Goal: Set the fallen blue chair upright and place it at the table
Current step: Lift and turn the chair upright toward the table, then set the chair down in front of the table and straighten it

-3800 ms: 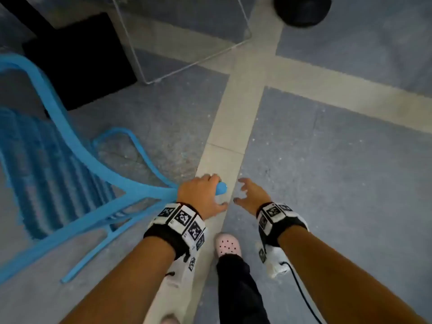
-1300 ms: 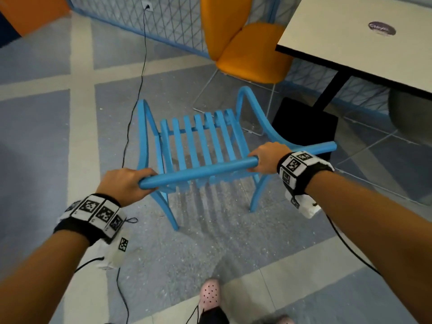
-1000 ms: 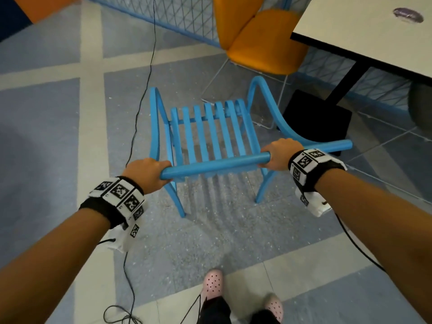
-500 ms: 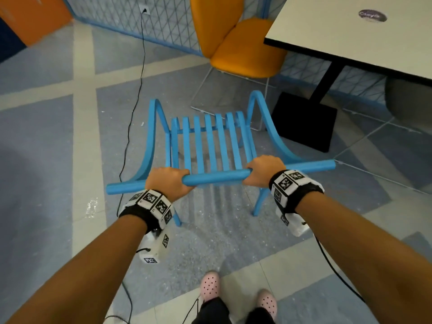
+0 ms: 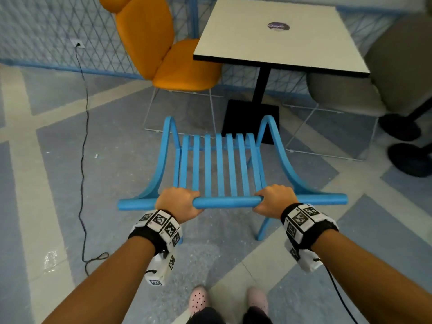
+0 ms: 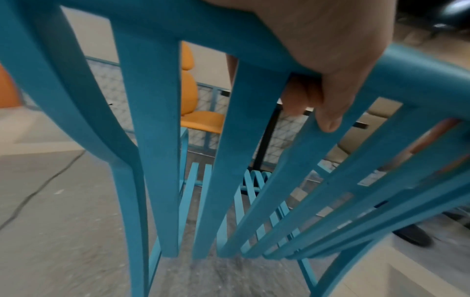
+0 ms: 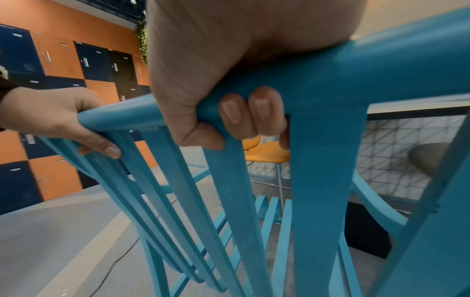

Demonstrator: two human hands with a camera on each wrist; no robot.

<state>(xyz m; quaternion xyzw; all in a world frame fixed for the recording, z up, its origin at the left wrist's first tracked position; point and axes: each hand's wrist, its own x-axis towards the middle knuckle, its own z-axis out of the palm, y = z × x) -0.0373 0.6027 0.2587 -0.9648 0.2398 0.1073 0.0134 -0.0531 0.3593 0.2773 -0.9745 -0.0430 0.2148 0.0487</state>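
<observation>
The blue slatted chair (image 5: 219, 164) stands upright on the floor, its seat facing the white square table (image 5: 275, 36) ahead. My left hand (image 5: 177, 202) grips the left part of the chair's round top rail (image 5: 226, 202). My right hand (image 5: 273, 199) grips the right part of the same rail. In the left wrist view my left hand (image 6: 328, 66) wraps over the rail with the thumb down on a back slat (image 6: 157, 140). In the right wrist view my right hand (image 7: 213, 96) curls round the rail (image 7: 356, 66), fingertips showing beneath it.
An orange chair (image 5: 168, 50) stands left of the table, a grey chair (image 5: 374, 73) at its right. The table's black post and base (image 5: 252, 118) sit just beyond the blue chair's seat. A black cable (image 5: 82, 160) trails across the floor at left. My feet (image 5: 198, 298) are below.
The chair, once lying on the floor, now stands upright. Since a second ago it has turned square to the table and come closer to it, and my left hand slid inward along the rail.
</observation>
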